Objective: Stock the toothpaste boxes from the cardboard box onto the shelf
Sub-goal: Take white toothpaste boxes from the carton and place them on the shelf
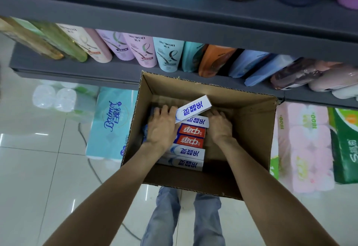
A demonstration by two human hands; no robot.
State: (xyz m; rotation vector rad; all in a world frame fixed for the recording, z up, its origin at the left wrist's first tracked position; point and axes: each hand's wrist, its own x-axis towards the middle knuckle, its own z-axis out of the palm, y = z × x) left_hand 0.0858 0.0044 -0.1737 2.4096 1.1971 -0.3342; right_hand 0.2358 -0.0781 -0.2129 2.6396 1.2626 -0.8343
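An open cardboard box (249, 129) stands on the floor below the grey shelf (108, 71). Inside lie several toothpaste boxes in a row: white-and-blue ones (188, 153) and two red ones (190, 136). My left hand (162, 127) is down in the box and grips a white-and-blue toothpaste box (193, 108), which tilts up toward the far right. My right hand (219, 125) reaches into the box at the right end of the row, its fingers curled downward and their tips hidden; I cannot tell whether it holds anything.
Shampoo bottles (143, 50) and refill pouches (249, 65) line the shelf above the box. Tissue packs (112, 121) lie left of the box; pink (302, 147) and green (346, 145) paper-roll packs lie on the right. A cable (91, 164) crosses the tiled floor.
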